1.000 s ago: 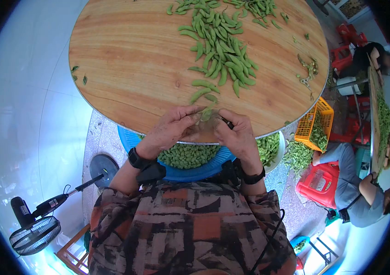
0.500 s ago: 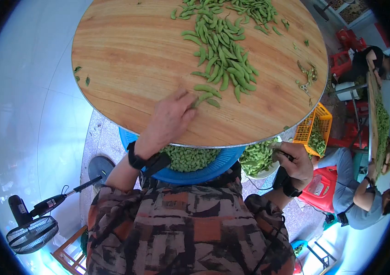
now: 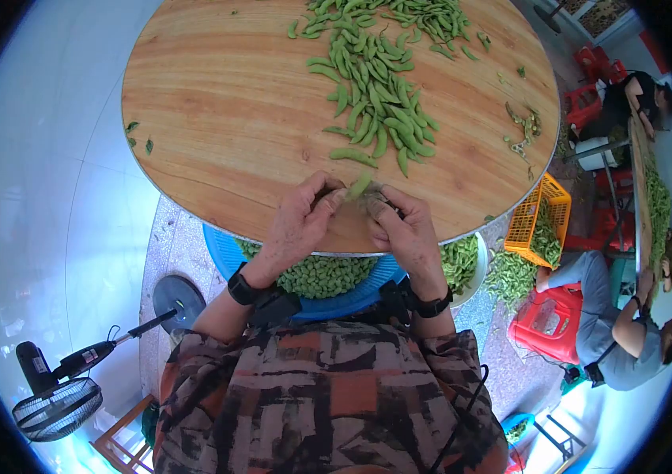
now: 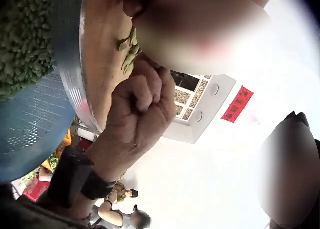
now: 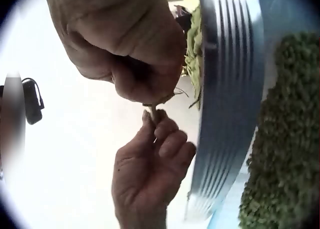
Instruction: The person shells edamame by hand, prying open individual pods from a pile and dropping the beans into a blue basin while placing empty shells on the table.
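At the near edge of the round wooden table (image 3: pixel 217 118), my left hand (image 3: pixel 298 221) pinches a green soybean pod (image 3: pixel 360 186) between thumb and fingertips. My right hand (image 3: pixel 407 225) meets it at the pod's other end, its fingers curled round a small dark tool (image 3: pixel 394 207) whose kind I cannot tell. In the right wrist view, the left hand (image 5: pixel 152 169) reaches up to the fingertips of the right hand (image 5: pixel 135 44). One pod (image 3: pixel 353 156) lies just beyond the hands, before a long pile of pods (image 3: pixel 375 87).
Below the table edge, a blue basket (image 3: pixel 304 310) holds shelled beans (image 3: pixel 324 276). To its right are a pale bowl of pods (image 3: pixel 462 265) and a yellow crate (image 3: pixel 537 225). A fan (image 3: pixel 59 407) stands at left; a seated person (image 3: pixel 617 332) is at right.
My left hand took a pod from the table and drew it back to the edge. My right hand went out over the bowl at right, then returned to meet the left.
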A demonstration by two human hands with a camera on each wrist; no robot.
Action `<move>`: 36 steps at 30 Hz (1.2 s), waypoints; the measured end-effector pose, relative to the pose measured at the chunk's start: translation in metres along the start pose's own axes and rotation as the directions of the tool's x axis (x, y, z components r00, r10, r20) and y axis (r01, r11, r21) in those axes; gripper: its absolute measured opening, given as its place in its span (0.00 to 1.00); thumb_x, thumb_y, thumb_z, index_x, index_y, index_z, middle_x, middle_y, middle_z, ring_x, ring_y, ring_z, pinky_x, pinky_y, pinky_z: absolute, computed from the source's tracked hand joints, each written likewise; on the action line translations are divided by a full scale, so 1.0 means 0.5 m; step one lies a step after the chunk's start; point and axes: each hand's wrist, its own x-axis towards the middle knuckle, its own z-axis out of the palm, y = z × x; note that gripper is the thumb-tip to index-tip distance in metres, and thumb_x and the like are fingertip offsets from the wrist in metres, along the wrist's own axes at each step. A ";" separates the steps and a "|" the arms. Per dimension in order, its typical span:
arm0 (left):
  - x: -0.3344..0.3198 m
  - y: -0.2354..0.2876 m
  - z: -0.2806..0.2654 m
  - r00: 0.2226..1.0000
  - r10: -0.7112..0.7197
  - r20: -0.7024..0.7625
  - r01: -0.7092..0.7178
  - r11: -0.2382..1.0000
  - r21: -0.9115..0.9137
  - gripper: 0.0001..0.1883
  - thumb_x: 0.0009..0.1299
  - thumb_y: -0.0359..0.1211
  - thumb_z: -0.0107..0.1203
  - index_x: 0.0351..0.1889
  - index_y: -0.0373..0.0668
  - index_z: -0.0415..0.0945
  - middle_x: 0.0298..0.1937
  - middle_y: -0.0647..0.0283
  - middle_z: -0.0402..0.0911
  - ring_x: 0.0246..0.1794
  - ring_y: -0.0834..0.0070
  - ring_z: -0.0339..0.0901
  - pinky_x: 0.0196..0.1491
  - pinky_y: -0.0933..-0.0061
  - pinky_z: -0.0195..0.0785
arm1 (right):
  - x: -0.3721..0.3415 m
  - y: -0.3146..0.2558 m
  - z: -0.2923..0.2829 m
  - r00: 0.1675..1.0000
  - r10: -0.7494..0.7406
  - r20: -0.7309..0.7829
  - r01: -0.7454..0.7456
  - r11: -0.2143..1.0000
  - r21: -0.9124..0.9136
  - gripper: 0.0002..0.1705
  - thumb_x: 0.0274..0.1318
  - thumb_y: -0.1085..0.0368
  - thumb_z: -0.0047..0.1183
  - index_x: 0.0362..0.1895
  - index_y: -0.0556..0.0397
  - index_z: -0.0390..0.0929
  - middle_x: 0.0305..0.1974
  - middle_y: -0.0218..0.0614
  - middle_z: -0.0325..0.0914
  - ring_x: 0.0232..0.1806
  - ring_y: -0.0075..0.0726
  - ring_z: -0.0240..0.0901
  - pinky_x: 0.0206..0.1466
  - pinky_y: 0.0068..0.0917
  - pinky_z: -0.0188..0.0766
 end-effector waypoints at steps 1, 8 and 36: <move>-0.005 0.009 0.004 0.999 -0.007 -0.031 0.008 1.000 0.023 0.05 0.72 0.29 0.49 0.41 0.37 0.72 0.26 0.54 0.75 0.26 0.66 0.73 0.31 0.70 0.64 | 0.003 0.001 0.004 1.000 0.001 -0.001 -0.001 1.000 -0.002 0.10 0.66 0.68 0.46 0.46 0.58 0.77 0.20 0.19 0.64 0.19 0.12 0.54 0.20 0.15 0.49; -0.021 0.012 0.028 0.930 0.321 -0.177 -0.236 0.894 0.382 0.04 0.68 0.25 0.53 0.39 0.37 0.72 0.26 0.52 0.77 0.27 0.54 0.77 0.29 0.62 0.66 | 0.010 0.018 0.003 1.000 -0.024 0.012 0.022 0.991 0.132 0.08 0.67 0.68 0.46 0.43 0.57 0.77 0.18 0.17 0.58 0.17 0.11 0.47 0.17 0.16 0.42; 0.025 0.058 0.007 0.992 0.086 0.089 -0.112 0.934 0.338 0.08 0.70 0.32 0.55 0.42 0.36 0.76 0.25 0.60 0.76 0.26 0.80 0.71 0.32 0.74 0.66 | -0.011 -0.006 -0.020 0.914 -0.401 0.053 0.337 0.682 -0.649 0.10 0.52 0.77 0.47 0.39 0.60 0.76 0.28 0.44 0.70 0.29 0.40 0.70 0.33 0.27 0.66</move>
